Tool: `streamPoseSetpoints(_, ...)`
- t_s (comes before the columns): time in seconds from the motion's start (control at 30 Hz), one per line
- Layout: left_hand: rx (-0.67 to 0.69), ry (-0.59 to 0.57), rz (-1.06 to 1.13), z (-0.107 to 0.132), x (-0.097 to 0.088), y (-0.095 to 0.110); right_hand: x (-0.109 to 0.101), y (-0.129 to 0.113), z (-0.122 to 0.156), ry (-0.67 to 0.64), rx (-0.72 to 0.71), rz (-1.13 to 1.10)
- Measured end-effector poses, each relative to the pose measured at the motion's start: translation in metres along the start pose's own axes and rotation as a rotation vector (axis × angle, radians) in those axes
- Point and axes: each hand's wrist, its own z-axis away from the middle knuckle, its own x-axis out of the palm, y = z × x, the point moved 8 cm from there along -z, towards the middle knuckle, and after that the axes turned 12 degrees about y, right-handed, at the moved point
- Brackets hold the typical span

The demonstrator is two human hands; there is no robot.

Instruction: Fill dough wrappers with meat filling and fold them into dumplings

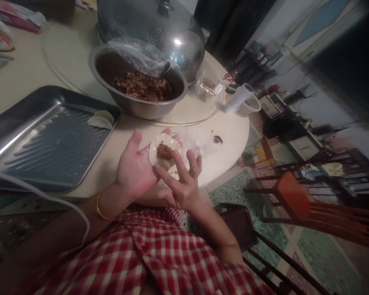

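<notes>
A round dumpling wrapper [154, 148] with a lump of minced filling [165, 151] at its middle rests on the fingers of my left hand [138, 168], palm up and thumb raised. My right hand [184, 182] comes in from the right with its fingers spread. Its fingertips are at the wrapper's near edge, by the filling; whether they press on it I cannot tell. Behind both hands stands a metal bowl [147, 110] of brown minced filling [144, 87], with a dark handle and a clear plastic bag [138, 55] at its rim.
To the left lies a metal tray [58, 143] with folded dumplings [101, 119] in its far right corner. A perforated metal dome cover [160, 24] stands behind the bowl. A white basket [249, 105] sits near the table's right edge. An orange chair [292, 196] stands beyond; a white cable [49, 196] crosses the lower left.
</notes>
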Motion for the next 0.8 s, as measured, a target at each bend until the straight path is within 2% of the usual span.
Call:
streamPoseSetpoints(0.17,-0.055,-0.049,-0.009,0.001,0.002,-0.007,0.008,-0.003,-0.009,-0.015,0.006,0.037)
streamPoseSetpoints(0.27,-0.044,-0.021,-0.036,-0.001,-0.004,-0.004,0.003,-0.005,-0.008,-0.007,-0.035,0.022)
streamPoseSetpoints(0.47,-0.007,0.010,-0.098,-0.003,-0.005,0.002,-0.021,0.002,0.002,0.147,-0.004,0.006)
streamPoseSetpoints(0.6,-0.047,0.044,-0.124,-0.003,-0.004,-0.003,-0.020,0.004,0.007,0.240,-0.013,0.048)
streamPoseSetpoints(0.8,-0.090,0.013,-0.177,-0.002,-0.006,-0.011,-0.018,0.006,0.015,0.325,-0.058,0.083)
